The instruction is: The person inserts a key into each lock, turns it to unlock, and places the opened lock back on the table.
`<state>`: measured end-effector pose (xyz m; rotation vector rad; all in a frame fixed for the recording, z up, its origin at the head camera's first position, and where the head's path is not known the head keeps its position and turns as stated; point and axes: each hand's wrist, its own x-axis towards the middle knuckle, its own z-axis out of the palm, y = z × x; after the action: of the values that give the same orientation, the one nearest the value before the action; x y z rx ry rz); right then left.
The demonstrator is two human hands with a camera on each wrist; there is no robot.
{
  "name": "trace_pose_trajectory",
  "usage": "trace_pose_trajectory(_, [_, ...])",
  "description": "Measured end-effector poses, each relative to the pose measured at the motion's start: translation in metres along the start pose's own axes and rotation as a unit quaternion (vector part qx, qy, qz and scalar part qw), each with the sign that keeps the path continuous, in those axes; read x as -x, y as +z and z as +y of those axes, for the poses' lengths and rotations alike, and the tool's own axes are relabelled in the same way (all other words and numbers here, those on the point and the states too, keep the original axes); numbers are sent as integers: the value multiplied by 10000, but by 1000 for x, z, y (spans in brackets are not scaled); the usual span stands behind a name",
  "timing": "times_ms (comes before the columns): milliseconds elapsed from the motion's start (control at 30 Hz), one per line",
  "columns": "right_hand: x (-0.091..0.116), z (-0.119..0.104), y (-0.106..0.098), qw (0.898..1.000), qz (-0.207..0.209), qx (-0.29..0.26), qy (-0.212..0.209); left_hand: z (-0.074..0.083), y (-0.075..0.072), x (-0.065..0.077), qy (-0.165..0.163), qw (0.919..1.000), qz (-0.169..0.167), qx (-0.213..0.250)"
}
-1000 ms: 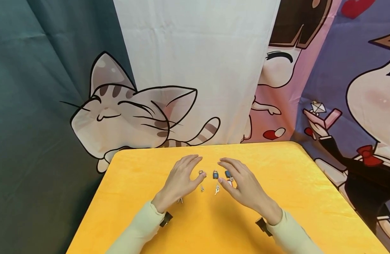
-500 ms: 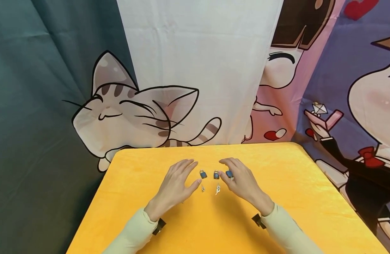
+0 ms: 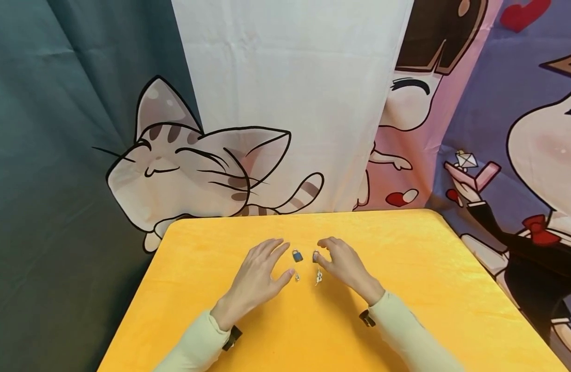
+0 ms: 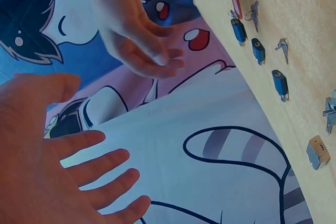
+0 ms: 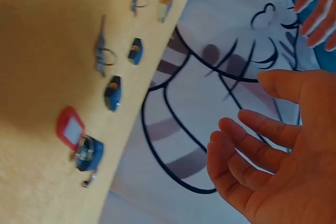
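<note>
My left hand hovers over the left part of the table, its fingers spread and holding nothing. My right hand hangs opposite it, fingers loosely bent around nothing. Between them lies a blue padlock; a second blue padlock is partly covered by my right thumb. Two small sets of keys, the left keys and the right keys, lie nearer me. In the right wrist view a third blue padlock lies beside a red-rimmed tag; my right hand hides both in the head view.
A brass-coloured padlock and more keys lie at the row's other end, hidden by my left hand in the head view. The yellow-covered table ends at a cartoon-printed curtain at the back and right.
My right hand has shifted left and now covers the rightmost padlock. My left hand has drawn back slightly to the left, uncovering the left blue padlock. The visible padlocks and keys stay put.
</note>
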<state>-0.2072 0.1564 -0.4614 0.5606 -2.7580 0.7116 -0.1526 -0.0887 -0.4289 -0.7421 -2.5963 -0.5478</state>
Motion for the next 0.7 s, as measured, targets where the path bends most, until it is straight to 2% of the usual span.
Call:
trace_pose_trajectory(467, [-4,20,35,9938,-806,109,757,0,4,8,-22,9999,-66,-80])
trace_pose_trajectory(700, [-2,25,49,9886,-1010,196,1103,0,6,10,-77,9999,-121,-85])
